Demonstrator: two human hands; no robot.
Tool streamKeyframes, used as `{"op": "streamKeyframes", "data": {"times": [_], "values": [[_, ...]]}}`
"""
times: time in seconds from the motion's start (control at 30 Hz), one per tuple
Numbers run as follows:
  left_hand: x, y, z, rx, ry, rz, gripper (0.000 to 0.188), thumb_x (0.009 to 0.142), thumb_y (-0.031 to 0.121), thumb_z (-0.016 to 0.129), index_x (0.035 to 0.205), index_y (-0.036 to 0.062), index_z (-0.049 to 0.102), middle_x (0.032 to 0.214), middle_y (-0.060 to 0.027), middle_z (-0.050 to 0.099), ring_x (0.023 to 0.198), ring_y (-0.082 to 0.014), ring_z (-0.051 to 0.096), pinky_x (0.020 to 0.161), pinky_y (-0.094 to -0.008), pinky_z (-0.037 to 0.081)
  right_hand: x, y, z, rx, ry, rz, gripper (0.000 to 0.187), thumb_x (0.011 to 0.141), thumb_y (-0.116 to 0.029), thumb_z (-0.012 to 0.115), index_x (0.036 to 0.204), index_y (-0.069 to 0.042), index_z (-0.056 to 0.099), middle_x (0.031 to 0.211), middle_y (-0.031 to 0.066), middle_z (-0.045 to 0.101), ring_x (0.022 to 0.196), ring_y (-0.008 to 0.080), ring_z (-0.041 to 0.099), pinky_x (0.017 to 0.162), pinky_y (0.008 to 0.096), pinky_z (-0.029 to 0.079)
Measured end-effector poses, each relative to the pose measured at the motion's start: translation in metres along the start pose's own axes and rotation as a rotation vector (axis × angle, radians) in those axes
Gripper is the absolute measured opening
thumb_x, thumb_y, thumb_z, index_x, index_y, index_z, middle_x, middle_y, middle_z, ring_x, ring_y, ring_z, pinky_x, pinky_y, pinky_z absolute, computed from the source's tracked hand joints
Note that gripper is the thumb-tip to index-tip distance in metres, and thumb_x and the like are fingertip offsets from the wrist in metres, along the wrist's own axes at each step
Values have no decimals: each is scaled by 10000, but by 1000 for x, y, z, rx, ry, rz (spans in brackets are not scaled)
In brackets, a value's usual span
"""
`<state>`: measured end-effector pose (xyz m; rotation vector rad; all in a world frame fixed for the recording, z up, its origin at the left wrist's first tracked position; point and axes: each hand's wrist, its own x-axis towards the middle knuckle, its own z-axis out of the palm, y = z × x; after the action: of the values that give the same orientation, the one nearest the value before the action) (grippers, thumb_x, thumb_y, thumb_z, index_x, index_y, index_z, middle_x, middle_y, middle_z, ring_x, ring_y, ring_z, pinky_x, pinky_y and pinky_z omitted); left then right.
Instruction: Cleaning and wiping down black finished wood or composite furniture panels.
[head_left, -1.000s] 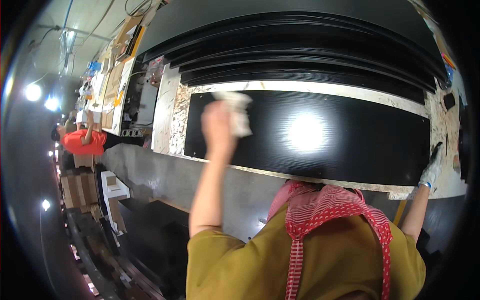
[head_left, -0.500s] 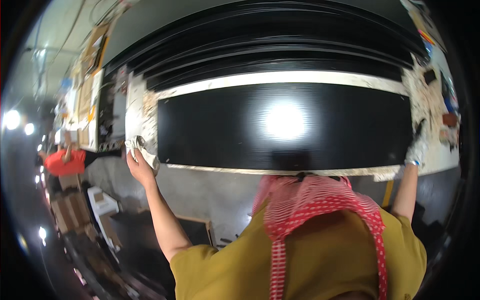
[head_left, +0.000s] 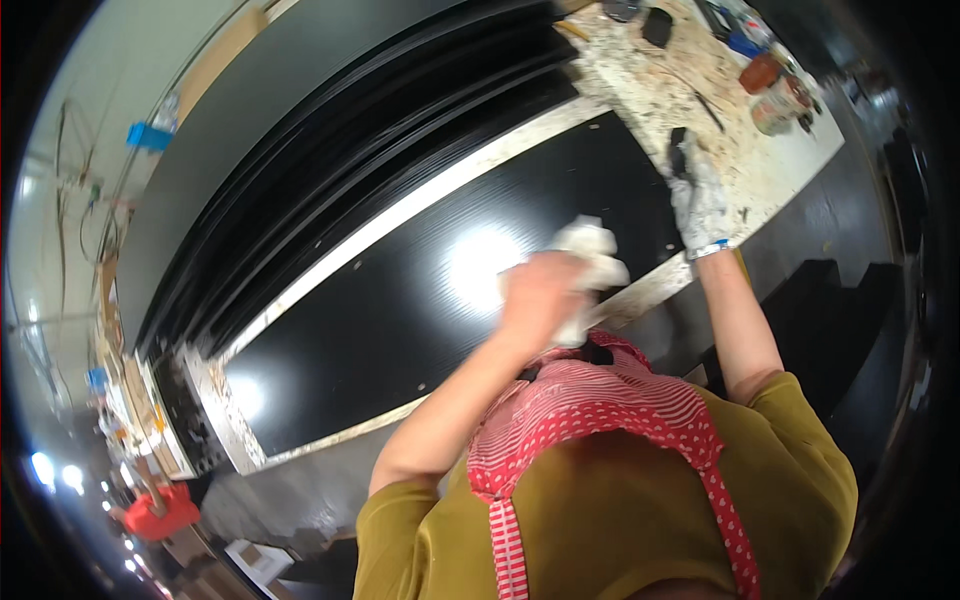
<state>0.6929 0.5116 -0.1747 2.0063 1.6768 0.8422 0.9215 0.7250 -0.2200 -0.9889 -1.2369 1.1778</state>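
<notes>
A long black panel [head_left: 380, 330] with a glossy, finely lined surface lies on the worktable. Above its near right part my left hand [head_left: 543, 295], bare and smeared by motion, is closed on a crumpled white cloth [head_left: 590, 245]. Whether the cloth touches the panel is hard to tell. My right hand [head_left: 700, 205] wears a whitish, stained glove and rests at the panel's right end, fingers stretched forward. Something dark shows at its fingertips, either blackened glove or a small black piece; I cannot tell which.
Behind the panel rises a stack of black panels [head_left: 400, 150]. The stained tabletop [head_left: 745, 165] at right bears a jar [head_left: 775, 112], a reddish-brown block [head_left: 760, 73] and a black piece [head_left: 657, 27]. At far left, a person in a red top [head_left: 160, 512] is beyond the table.
My left hand has swung from beyond the panel's left end to over its right part, carrying the cloth. The view has turned toward the right; my right hand stays at the panel's right end.
</notes>
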Motion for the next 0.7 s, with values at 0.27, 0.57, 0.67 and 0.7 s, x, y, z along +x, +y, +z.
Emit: {"op": "streamKeyframes", "data": {"times": [0.27,0.57,0.67,0.7], "values": [[51,-40,-8,386,442,-513,349,773,74,624,1106,-33,628,990,-201,670,898,-334,656,839,-441,511,8,-26,11,465,82,494,376,911,-237,665,1236,-61,602,1189,99,559,992,152,584,790,304,537],[163,31,17,-315,150,-336,271,878,212,644,1084,35,630,1047,-151,656,1043,-287,596,901,-417,461,77,-71,-117,687,122,273,351,956,-220,601,1232,-8,556,1063,90,589,875,197,607,675,303,535],[193,-3,28,-148,185,-741,224,846,170,637,1014,23,647,998,-153,667,982,-299,613,874,-423,465,74,-71,-118,626,-54,300,399,927,-219,629,1244,9,546,1083,117,617,878,174,607,720,313,528],[181,-9,62,356,91,-223,228,789,147,636,987,35,655,983,-148,667,943,-308,613,847,-426,465,71,-70,-109,537,-31,371,404,943,-207,606,1261,28,518,1208,135,570,917,198,601,748,333,530]]}}
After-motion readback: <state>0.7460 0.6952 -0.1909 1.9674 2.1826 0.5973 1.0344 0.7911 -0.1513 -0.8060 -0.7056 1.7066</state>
